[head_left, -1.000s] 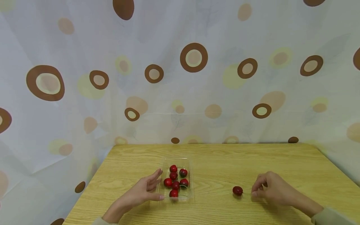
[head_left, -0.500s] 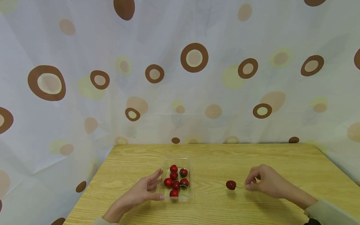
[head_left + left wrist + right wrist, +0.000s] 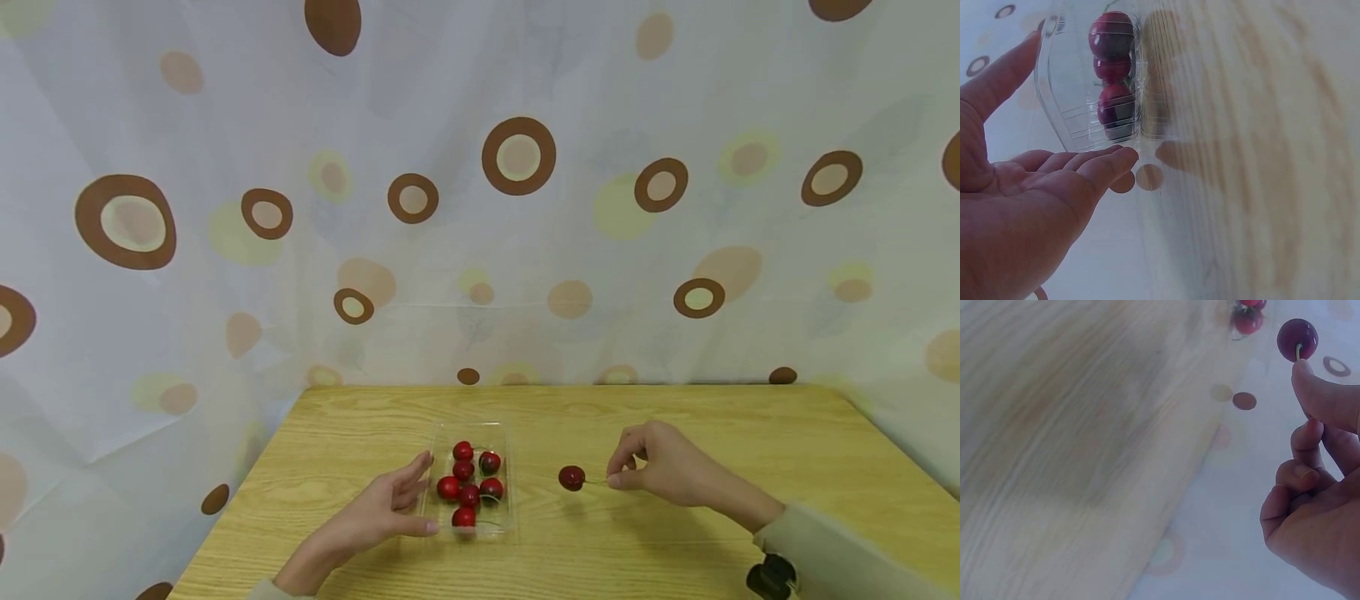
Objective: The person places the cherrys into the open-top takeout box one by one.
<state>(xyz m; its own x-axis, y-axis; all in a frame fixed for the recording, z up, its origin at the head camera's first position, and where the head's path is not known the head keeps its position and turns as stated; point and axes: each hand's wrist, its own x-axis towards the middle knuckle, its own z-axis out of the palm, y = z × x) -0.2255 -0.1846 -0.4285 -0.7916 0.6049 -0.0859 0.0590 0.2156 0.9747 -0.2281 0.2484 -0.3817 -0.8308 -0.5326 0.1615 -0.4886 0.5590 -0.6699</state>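
Seven red cherries fill the clear plastic tray [image 3: 441, 442] your relaxed left hand [image 3: 382, 505] steadies; your right hand [image 3: 660, 471] pinches the last dark red cherry [image 3: 572, 477] by its stem, not yet in.

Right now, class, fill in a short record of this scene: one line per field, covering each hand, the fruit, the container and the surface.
Left hand: open, fingers straight, resting against the clear plastic tray
Right hand: pinches the thin stem of a single dark red cherry, held to the right of the tray
Tray contents: seven red cherries
Surface: light wooden table
Background: white curtain with brown circles
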